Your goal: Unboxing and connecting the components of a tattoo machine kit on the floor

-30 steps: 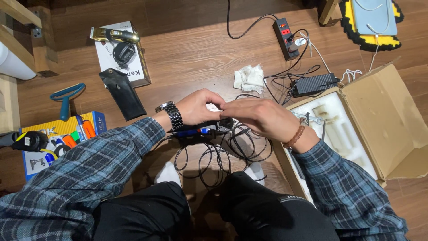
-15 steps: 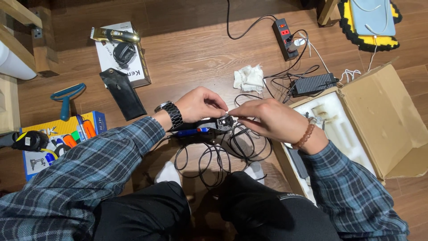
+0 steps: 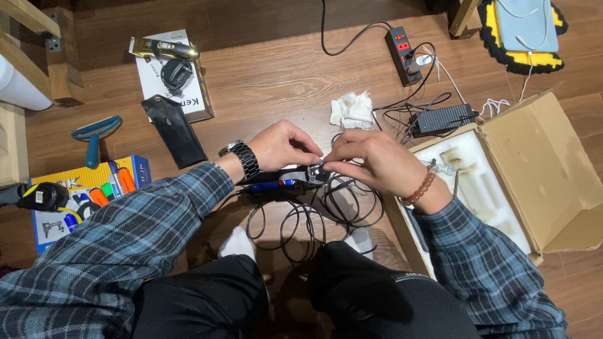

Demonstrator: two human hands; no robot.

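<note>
Change: since a second ago my right hand [image 3: 377, 164] has slid off my left hand [image 3: 286, 145] and now meets it fingertip to fingertip.
Left fingers: closed around the black tool [image 3: 286, 180], holding it above the floor between my knees.
Right fingers: pinched on a small metal part at the tool's front end.
Cord [image 3: 308, 216]: lies in loose loops under the tool.
Progress: I judge the small part is being handled at the tool's head; whether it is seated, I cannot tell.
Nearby: open cardboard box [image 3: 534, 169], power strip [image 3: 403, 53].
</note>
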